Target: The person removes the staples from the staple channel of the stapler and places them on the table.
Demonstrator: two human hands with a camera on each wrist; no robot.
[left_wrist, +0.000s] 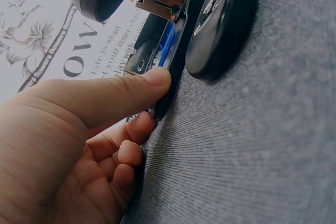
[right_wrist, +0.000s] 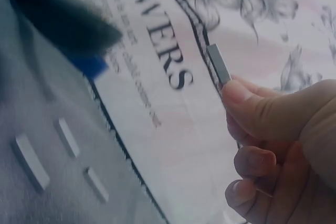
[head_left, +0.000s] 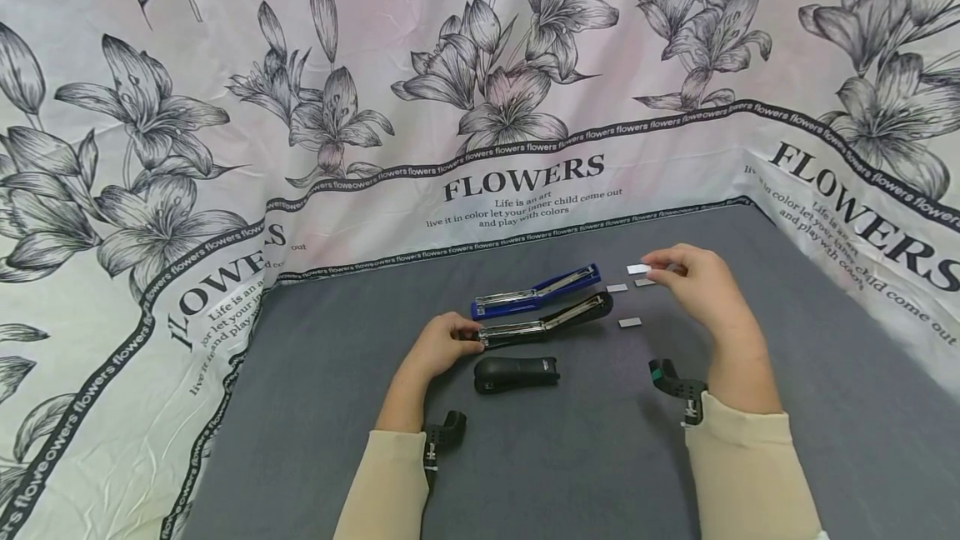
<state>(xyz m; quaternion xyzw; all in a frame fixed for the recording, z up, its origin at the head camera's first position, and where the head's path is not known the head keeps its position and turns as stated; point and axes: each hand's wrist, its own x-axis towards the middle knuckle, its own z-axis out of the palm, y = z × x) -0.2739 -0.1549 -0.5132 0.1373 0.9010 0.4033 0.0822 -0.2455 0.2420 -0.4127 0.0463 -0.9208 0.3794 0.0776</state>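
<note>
Silver staple strip (right_wrist: 219, 64) in right grip (head_left: 696, 280)

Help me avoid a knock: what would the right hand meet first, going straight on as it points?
Likely the open blue stapler, though depth is unclear: the right hand and its pinched strip could pass above.
</note>
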